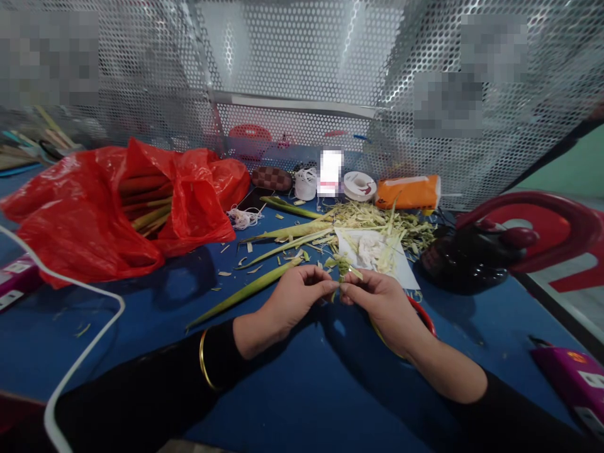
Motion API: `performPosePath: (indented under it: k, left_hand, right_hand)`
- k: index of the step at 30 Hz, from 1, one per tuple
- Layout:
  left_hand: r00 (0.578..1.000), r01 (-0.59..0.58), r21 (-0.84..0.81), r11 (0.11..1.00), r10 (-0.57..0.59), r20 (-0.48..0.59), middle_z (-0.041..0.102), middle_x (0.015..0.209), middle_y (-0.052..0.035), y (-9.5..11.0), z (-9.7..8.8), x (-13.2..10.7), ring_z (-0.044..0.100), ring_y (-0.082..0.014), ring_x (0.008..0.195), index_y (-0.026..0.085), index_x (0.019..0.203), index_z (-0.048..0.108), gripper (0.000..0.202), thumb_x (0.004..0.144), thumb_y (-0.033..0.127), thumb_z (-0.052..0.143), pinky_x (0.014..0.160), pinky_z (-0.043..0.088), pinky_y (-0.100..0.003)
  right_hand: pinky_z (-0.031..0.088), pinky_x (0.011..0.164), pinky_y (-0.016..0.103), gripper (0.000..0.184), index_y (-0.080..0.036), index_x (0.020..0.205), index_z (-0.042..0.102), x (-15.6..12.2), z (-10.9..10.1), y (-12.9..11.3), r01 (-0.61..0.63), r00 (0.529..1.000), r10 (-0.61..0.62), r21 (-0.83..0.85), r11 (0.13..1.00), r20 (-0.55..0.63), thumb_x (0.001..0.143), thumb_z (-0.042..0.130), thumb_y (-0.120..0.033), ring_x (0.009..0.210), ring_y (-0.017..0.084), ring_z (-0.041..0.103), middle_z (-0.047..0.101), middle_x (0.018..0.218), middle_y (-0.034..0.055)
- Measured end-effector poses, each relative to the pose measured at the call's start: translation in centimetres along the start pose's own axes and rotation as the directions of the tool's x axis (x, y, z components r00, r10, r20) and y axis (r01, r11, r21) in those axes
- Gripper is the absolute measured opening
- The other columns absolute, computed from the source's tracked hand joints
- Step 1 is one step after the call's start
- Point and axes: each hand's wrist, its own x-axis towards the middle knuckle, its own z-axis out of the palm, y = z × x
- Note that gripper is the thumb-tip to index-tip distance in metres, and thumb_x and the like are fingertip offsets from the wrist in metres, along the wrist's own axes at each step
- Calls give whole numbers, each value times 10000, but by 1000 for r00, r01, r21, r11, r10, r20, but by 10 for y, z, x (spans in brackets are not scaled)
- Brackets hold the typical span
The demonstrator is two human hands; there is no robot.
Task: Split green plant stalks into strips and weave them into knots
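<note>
My left hand (287,302) and my right hand (382,302) meet over the blue table (302,377), fingertips pinched together on a small folded piece of green leaf (343,269). A long green leaf strip (245,290) lies just left of my left hand. Beyond my hands sits a pile of leaf strips and trimmings (372,223) on white paper (403,267). Under my right wrist shows a red ring-shaped object (422,314), partly hidden.
A red plastic bag (117,207) with leaf stalks lies at the left. Thread spools (306,182), a tape roll (359,185) and an orange packet (408,192) line the perforated metal screen. A black bag (465,261), a red chair (557,233), purple boxes (573,380) and a white cable (85,352) surround.
</note>
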Motion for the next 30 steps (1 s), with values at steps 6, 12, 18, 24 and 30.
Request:
performPosePath:
  k: [6, 12, 18, 24, 30]
  left_hand:
    - [999, 44, -73, 996, -43, 22, 582, 619, 19, -2, -1, 0, 491, -85, 576, 132, 682, 621, 289, 597, 337, 806, 615, 395, -239]
    - [999, 41, -38, 998, -42, -29, 581, 637, 20, -1, 2, -2, 498, -92, 585, 134, 690, 615, 217, 648, 294, 757, 601, 394, -239]
    - [999, -38, 41, 998, 38, 21, 565, 624, 24, -4, 2, 0, 491, -97, 578, 139, 702, 600, 157, 742, 277, 663, 599, 397, -241]
    - [998, 4, 21, 1000, -5, 60, 551, 621, 27, 0, 5, -2, 510, -98, 584, 152, 705, 553, 193, 772, 310, 642, 591, 409, -232]
    - [997, 52, 71, 996, -56, 52, 596, 651, 15, -2, 3, -2, 537, -106, 580, 155, 759, 555, 319, 685, 398, 748, 576, 400, -241]
  right_hand:
    - [392, 632, 281, 145, -178, 661, 643, 1, 4, -3, -17, 1000, 17, 44, 999, 9, 694, 730, -290, 593, 121, 502, 581, 590, -24]
    - [381, 586, 272, 163, -182, 658, 642, -1, 5, -4, -13, 999, 13, -2, 1000, -30, 679, 737, -313, 567, 119, 487, 574, 582, -25]
    - [364, 579, 269, 167, -178, 652, 625, -1, 3, -3, 21, 1000, -22, -63, 998, -8, 709, 707, -311, 586, 122, 479, 564, 588, -26]
    - [366, 589, 275, 128, -176, 689, 639, 1, 1, 1, 28, 1000, -29, -57, 998, -11, 716, 690, -290, 579, 121, 489, 579, 596, -30]
    - [352, 578, 272, 97, -180, 676, 622, 0, 2, 0, 2, 1000, -3, -40, 999, -23, 681, 689, -251, 577, 118, 482, 567, 595, -34]
